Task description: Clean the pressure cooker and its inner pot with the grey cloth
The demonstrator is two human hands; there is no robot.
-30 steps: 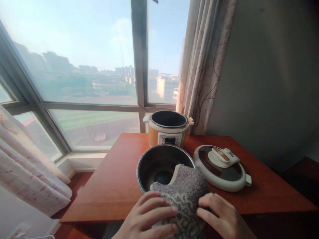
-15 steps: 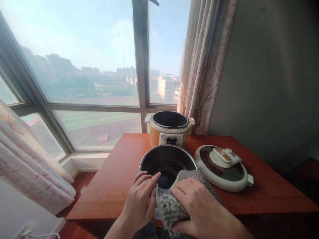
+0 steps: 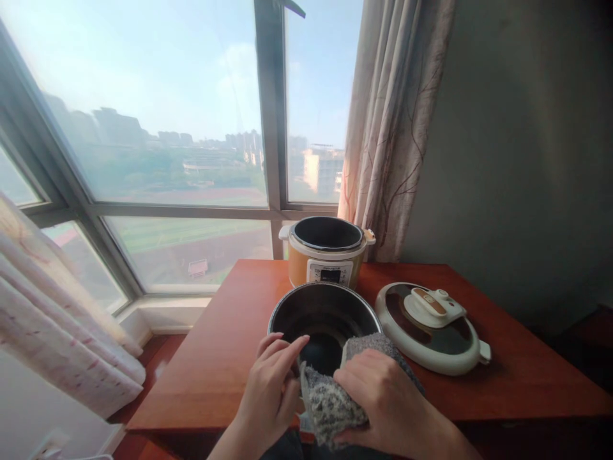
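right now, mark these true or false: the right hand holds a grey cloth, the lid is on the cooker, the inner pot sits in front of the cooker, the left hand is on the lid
1. The right hand holds a grey cloth: true.
2. The lid is on the cooker: false, it lies on the table, right of the inner pot.
3. The inner pot sits in front of the cooker: true.
4. The left hand is on the lid: false, it is at the pot's near rim.

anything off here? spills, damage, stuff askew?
No spills or damage visible. The cooker is taken apart: its inner pot sits out on the table and the lid lies beside it. Right hand presses a grey cloth over the pot's near rim; left hand steadies it.
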